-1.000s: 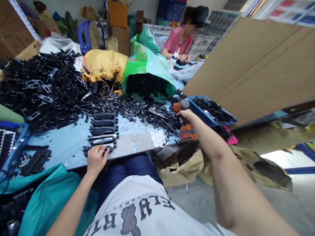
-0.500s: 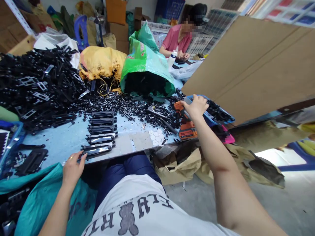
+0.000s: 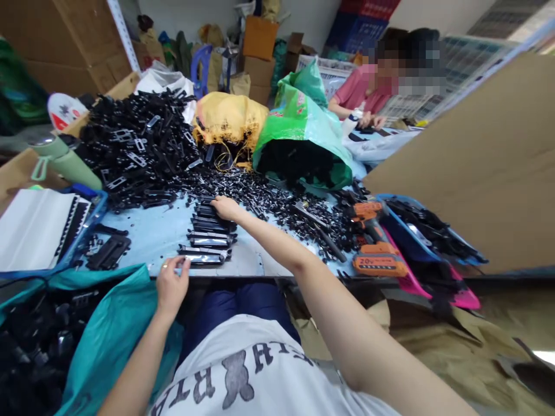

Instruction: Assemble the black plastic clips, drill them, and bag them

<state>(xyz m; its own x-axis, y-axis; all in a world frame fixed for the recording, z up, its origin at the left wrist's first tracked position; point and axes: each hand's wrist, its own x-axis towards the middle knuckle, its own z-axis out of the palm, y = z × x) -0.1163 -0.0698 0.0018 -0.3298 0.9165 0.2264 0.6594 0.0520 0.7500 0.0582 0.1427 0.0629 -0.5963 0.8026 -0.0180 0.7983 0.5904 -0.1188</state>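
A row of long black plastic parts (image 3: 211, 239) lies side by side near the table's front edge; some have shiny clear faces. My left hand (image 3: 171, 287) is at the left end of the nearest part, thumb and fingers apart and slightly bent. Over the far end of the row my right hand (image 3: 226, 209) is closed, its fingers curled down on the black parts there; its thumb is hidden. An orange and black cordless drill (image 3: 376, 240) lies on its side to the right, away from both hands. Left of it lies a dark-handled tool (image 3: 330, 241).
Small black pieces and screws (image 3: 277, 202) are scattered behind the row. A big heap of black parts (image 3: 134, 144), a yellow sack (image 3: 229, 115) and a green bag (image 3: 306, 136) stand behind. Blue baskets (image 3: 392, 201) flank the table. Across it sits a person in pink (image 3: 364, 92).
My right hand has left the drill and crossed leftward to the far end of the row. My left hand stays by the nearest part. The view has turned to the left.
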